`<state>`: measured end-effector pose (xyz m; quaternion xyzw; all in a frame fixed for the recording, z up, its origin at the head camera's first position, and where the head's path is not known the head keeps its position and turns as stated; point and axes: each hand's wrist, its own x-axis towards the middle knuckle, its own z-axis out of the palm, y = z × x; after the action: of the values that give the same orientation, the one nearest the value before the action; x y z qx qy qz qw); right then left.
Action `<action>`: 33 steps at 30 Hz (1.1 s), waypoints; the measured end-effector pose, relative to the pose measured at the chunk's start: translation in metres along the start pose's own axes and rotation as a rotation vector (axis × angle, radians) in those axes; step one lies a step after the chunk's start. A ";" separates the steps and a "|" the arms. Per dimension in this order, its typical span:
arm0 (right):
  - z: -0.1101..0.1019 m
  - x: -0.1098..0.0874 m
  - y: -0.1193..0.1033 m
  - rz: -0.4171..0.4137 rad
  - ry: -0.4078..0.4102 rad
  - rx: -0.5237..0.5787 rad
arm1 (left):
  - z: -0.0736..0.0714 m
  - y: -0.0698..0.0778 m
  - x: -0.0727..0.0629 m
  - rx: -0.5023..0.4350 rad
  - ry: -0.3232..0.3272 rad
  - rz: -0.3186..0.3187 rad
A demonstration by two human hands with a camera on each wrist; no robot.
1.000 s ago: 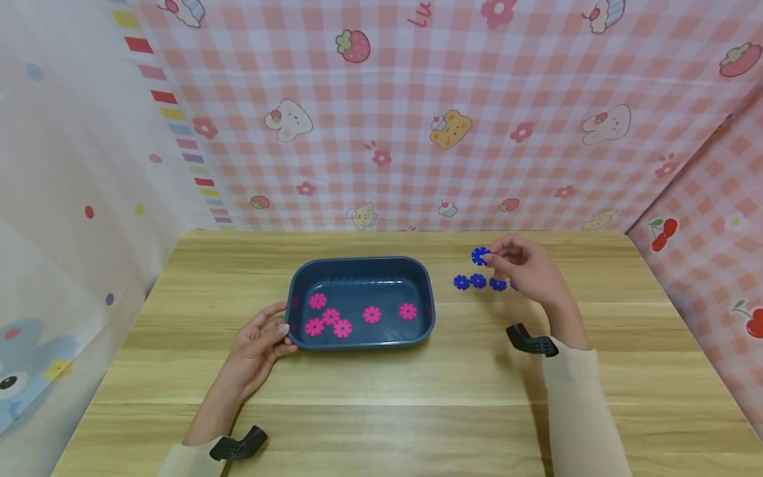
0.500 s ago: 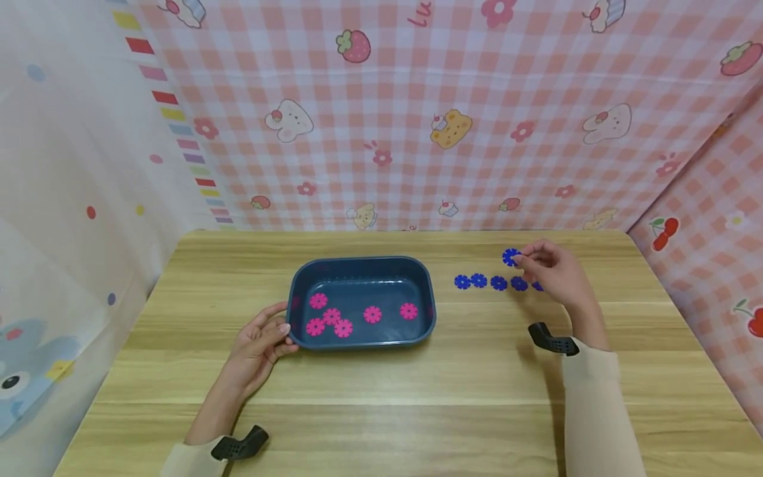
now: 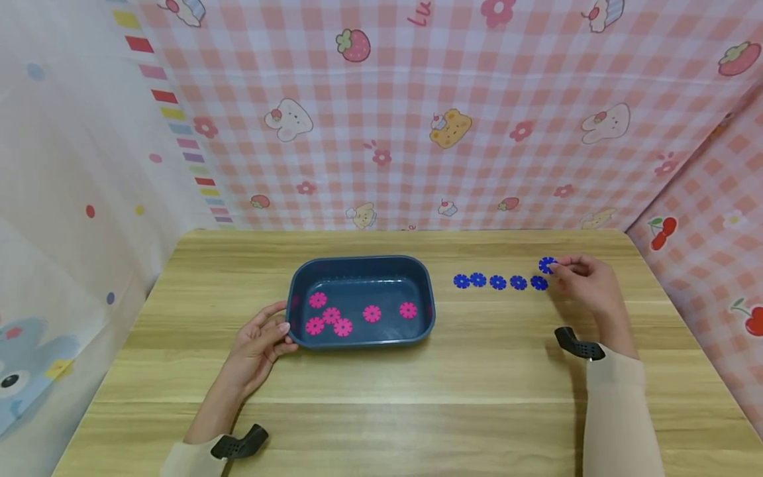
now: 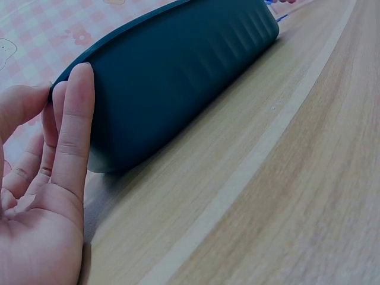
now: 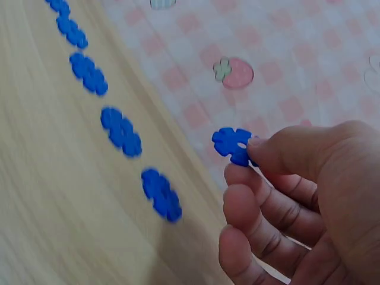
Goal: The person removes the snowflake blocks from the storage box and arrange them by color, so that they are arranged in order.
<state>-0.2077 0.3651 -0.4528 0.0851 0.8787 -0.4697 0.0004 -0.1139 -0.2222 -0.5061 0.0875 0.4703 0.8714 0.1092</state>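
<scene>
Moved nearer the right edge of the table point(image 3: 429, 424) since the earlier frame, away from the tray point(image 3: 369, 344) gripped at its left end in the left hand point(image 3: 256, 341), with the right hand point(image 3: 590, 285) pinching a blue disc point(image 3: 546, 265) just above a row of blue discs point(image 3: 498, 282). Seems midway through laying that row near the far edge; likely calls for lowering past its right end and letting go.

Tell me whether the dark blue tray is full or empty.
Neither: the dark blue tray is partly filled. Six pink notched discs lie inside, with much of its bottom bare around them.
</scene>
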 end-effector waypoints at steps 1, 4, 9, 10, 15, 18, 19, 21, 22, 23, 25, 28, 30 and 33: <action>-0.001 0.000 0.002 0.008 0.005 -0.001 | 0.000 0.000 0.000 0.003 0.003 -0.002; -0.005 0.000 0.010 0.033 0.010 -0.022 | 0.000 0.000 0.000 0.006 0.005 -0.004; -0.009 -0.001 0.021 0.073 -0.031 -0.055 | 0.000 0.000 -0.001 0.018 0.015 -0.007; -0.010 -0.001 0.023 0.077 -0.038 -0.060 | 0.000 0.001 -0.001 0.022 0.018 -0.008; -0.011 0.000 0.030 0.115 -0.013 -0.105 | 0.001 0.001 0.000 0.014 0.010 -0.001; -0.009 0.001 0.030 0.161 0.012 -0.139 | 0.002 0.000 0.001 0.016 0.016 -0.003; -0.009 0.002 0.030 0.172 0.019 -0.161 | 0.002 0.000 0.001 0.022 0.023 -0.007; -0.007 0.002 0.028 0.191 0.026 -0.200 | 0.002 0.000 0.001 0.035 0.036 -0.015; -0.006 0.002 0.027 0.196 0.028 -0.218 | 0.001 0.000 0.001 0.042 0.043 -0.019; -0.006 0.002 0.026 0.199 0.030 -0.235 | 0.001 0.000 0.001 0.046 0.043 -0.021; -0.005 0.001 0.023 0.202 0.029 -0.261 | 0.001 0.000 0.001 0.048 0.046 -0.021; -0.005 0.001 0.021 0.219 0.032 -0.281 | 0.000 -0.001 0.000 0.049 0.044 -0.019; -0.005 0.000 0.020 0.230 0.039 -0.289 | 0.000 -0.001 0.000 0.049 0.042 -0.018; -0.004 0.000 0.019 0.246 0.054 -0.285 | 0.000 -0.001 -0.001 0.043 0.033 -0.015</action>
<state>-0.2050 0.3784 -0.4661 0.2036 0.9190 -0.3345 0.0463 -0.1134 -0.2222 -0.5067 0.0718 0.4914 0.8615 0.1062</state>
